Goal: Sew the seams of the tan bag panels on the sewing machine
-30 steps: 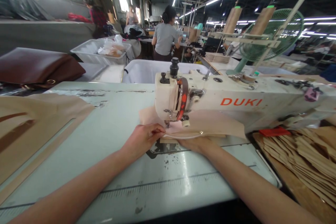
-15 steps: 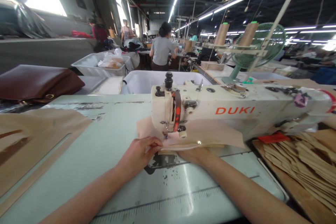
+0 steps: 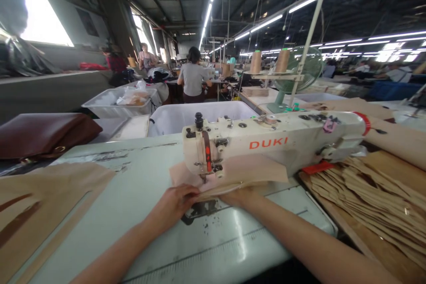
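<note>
A cream sewing machine (image 3: 266,144) marked DUKI stands on the pale green table (image 3: 140,213). A tan fabric piece (image 3: 253,171) lies under its needle head. My left hand (image 3: 175,204) rests on the fabric's near left edge, fingers curled and pressed down on it. My right hand (image 3: 238,196) holds the fabric's near edge just right of the needle, its fingers partly tucked under the piece.
Large tan cut panels (image 3: 40,199) lie on the table's left. A stack of tan pieces (image 3: 372,195) fills a wooden board at right. A brown bag (image 3: 43,135) sits at far left, white bins (image 3: 199,117) behind the machine, a green fan (image 3: 299,75) and thread cones beyond. People work at far tables.
The camera has tilted up and back, so the machine and hands sit lower and smaller in view. Both hands stay on the fabric at the needle.
</note>
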The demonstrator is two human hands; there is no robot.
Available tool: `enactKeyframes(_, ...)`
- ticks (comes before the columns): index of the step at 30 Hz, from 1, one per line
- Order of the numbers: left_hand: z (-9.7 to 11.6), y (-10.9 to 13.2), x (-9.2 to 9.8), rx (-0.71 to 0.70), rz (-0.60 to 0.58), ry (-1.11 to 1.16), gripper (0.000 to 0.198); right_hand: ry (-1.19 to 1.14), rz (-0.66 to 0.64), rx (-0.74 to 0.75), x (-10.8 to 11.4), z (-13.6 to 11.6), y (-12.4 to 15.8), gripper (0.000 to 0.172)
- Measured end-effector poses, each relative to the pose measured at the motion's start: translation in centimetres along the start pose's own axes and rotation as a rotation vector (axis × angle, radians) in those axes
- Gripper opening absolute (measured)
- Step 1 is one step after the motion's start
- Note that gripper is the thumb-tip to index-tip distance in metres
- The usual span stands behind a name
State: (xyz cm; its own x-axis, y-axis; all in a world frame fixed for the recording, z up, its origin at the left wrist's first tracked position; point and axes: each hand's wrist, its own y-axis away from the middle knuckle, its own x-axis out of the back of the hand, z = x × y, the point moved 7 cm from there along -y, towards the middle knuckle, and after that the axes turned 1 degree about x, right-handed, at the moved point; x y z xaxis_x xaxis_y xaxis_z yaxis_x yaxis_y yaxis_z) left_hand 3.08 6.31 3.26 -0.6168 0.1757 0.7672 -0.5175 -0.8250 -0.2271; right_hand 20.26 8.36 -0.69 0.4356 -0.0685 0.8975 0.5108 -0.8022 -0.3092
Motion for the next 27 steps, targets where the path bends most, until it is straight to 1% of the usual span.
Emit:
enactKeyframes(6,0.1,0.1,0.4,-0.051,0.05,-0.063,0.026,0.024,-0.108,0.039,0.9,-1.0,0.1,0.042)
enactKeyframes(11,0.6,0.3,0.2,-0.095,0.021,-0.127,0.026,0.051,-0.137,0.025,1.3,-1.4,-0.2,0.043)
enactKeyframes(13,0.9,0.6,0.0,-0.118,0.003,-0.16,0.027,0.067,-0.144,0.008,1.7,-1.4,-0.1,0.044)
enactKeyframes(15,1.2,1.1,-0.3,-0.146,-0.02,-0.193,0.025,0.089,-0.151,-0.021,2.8,-1.5,0.5,0.043)
enactKeyframes(17,1.4,1.7,-0.6,-0.166,-0.047,-0.226,0.024,0.118,-0.15,-0.07,4.6,-2.0,1.6,0.037)
enactKeyframes(19,1.5,2.5,-0.9,-0.167,-0.067,-0.261,0.034,0.143,-0.154,-0.146,6.6,-3.1,3.2,0.031)
enactKeyframes(20,1.4,2.9,-1.0,-0.162,-0.076,-0.279,0.043,0.149,-0.157,-0.197,7.4,-3.7,4.0,0.033)
enactKeyframes(22,1.5,3.7,-1.3,-0.151,-0.095,-0.313,0.055,0.15,-0.136,-0.279,8.3,-5.2,5.2,0.042)
enactKeyframes(23,1.5,3.9,-1.4,-0.146,-0.105,-0.328,0.059,0.153,-0.104,-0.267,8.2,-6.0,5.5,0.042)
enactKeyframes(24,1.6,4.1,-1.6,-0.143,-0.115,-0.342,0.06,0.158,-0.068,-0.223,7.7,-6.8,5.5,0.038)
enactKeyframes(25,1.7,4.2,-1.7,-0.138,-0.119,-0.353,0.061,0.166,-0.035,-0.158,7.0,-7.3,5.3,0.035)
enactKeyframes(26,1.7,4.2,-1.8,-0.131,-0.122,-0.367,0.061,0.172,-0.019,-0.094,5.9,-7.4,5.0,0.036)
enactKeyframes(27,1.7,4.0,-1.9,-0.122,-0.122,-0.383,0.061,0.175,-0.027,-0.054,4.7,-6.9,4.7,0.041)
